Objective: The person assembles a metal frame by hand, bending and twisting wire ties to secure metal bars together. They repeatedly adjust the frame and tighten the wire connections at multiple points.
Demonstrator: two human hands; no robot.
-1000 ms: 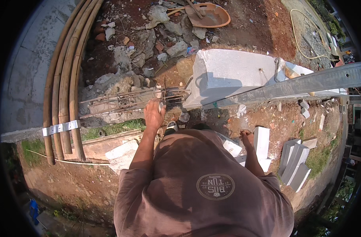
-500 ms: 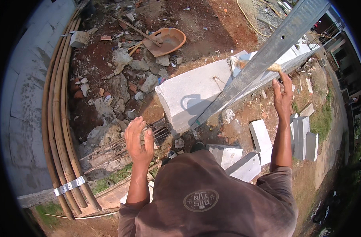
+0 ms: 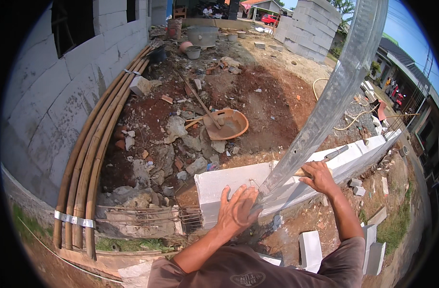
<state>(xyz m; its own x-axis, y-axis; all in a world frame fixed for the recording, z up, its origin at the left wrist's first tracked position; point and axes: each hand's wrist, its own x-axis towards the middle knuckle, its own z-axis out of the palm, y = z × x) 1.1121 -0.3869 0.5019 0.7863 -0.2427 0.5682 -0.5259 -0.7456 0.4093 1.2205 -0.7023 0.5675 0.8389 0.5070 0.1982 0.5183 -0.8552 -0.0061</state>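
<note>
A low wall of white lightweight blocks (image 3: pixel 214 185) runs from the centre toward the right. Slanting up from it is a long galvanised metal channel (image 3: pixel 320 108), which leaves the picture at the top. My left hand (image 3: pixel 238 211) lies at the channel's lower end, fingers spread and holding nothing; whether it touches the metal I cannot tell. On the channel's other side, my right hand (image 3: pixel 319 178) is closed round a wooden handle (image 3: pixel 302 172) over the wall top. That tool's head is largely hidden behind the channel. A dark-handled tool (image 3: pixel 336 153) lies further along the wall.
Bamboo poles (image 3: pixel 85 192) bound with tape stand along the grey block wall (image 3: pixel 42 129) at left. Beyond the low wall are rubble (image 3: pixel 157 163), an orange basin (image 3: pixel 241 126) and a long-handled hoe (image 3: pixel 200 98). Steel bars (image 3: pixel 142 211) stick out left; loose blocks (image 3: pixel 310 249) lie at right.
My view has tilted up. My left hand has moved right to the channel's foot. My right hand, fingertips at the wooden handle before, now wraps round it.
</note>
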